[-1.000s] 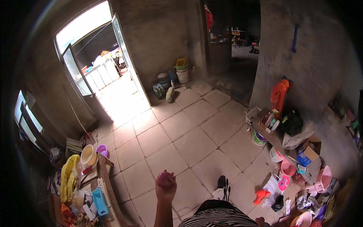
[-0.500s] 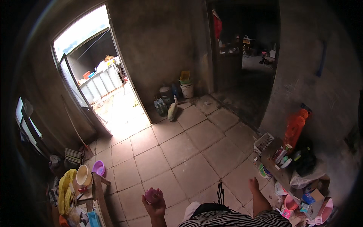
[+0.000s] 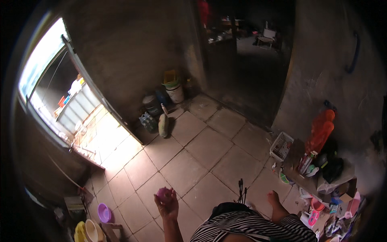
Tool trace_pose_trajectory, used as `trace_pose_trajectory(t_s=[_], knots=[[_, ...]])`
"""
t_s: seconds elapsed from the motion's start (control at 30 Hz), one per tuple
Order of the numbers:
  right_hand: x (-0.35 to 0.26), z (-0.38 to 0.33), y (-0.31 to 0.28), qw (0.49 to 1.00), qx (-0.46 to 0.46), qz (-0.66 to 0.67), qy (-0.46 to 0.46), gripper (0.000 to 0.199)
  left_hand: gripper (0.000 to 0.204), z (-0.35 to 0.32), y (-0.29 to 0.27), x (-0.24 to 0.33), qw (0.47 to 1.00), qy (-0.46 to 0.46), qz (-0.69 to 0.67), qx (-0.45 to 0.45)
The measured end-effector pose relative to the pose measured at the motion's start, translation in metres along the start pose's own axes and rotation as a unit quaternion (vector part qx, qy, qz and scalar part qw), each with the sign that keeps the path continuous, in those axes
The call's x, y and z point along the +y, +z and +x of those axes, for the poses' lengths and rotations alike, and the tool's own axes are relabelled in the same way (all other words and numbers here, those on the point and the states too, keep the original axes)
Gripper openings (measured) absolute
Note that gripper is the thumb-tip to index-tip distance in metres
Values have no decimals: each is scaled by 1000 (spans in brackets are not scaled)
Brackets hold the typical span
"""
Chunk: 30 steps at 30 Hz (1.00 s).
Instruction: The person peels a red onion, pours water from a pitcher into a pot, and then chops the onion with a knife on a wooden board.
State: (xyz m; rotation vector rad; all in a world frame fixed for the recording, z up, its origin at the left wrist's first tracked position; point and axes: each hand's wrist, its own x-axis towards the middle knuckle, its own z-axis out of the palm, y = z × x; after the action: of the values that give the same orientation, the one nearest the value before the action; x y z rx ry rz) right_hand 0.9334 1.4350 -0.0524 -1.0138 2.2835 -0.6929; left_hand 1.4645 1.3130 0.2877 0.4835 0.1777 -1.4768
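My left hand (image 3: 169, 209) is raised in front of me at the lower middle, its fingers curled round a purple-red onion (image 3: 164, 195). The round onion rests in the palm, above the tiled floor. To the right, my right hand (image 3: 273, 197) hangs low beside my striped clothing, apart from the things around it. It is small and dim, so how its fingers lie does not show clearly. Dark cords (image 3: 241, 189) with thin ends stick out ahead of my body between the two hands.
A purple basin (image 3: 104, 212) and a cream basin (image 3: 94, 230) are at the lower left. Buckets (image 3: 174, 93), bottles and a long pale gourd (image 3: 163, 125) stand by the far wall. A white basket (image 3: 281, 146) and a cluttered low table (image 3: 296, 169) line the right. A bright doorway opens left.
My view has turned to the right and moved forward, so the doorway and basins have shifted left. The onion stays in my left hand; my right hand still hangs low.
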Motion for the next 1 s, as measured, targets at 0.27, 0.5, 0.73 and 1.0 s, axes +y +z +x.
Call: trace_pose_trajectory(t_s=[0.27, 0.5, 0.73, 1.0], knots=[[170, 16, 21, 967, -115, -220, 63, 12, 72, 181, 125, -125, 974, -199, 94, -47], [142, 185, -53, 949, -157, -223, 160, 17, 77, 298, 223, -289, 944, -311, 69, -92], [-53, 460, -118, 994, -5, 84, 70, 28, 77, 384, 296, -347, 946, -282, 104, -120], [-168, 677, -63, 993, 93, -33, -69, 39, 78, 547, 332, -360, 947, -291, 79, -107]])
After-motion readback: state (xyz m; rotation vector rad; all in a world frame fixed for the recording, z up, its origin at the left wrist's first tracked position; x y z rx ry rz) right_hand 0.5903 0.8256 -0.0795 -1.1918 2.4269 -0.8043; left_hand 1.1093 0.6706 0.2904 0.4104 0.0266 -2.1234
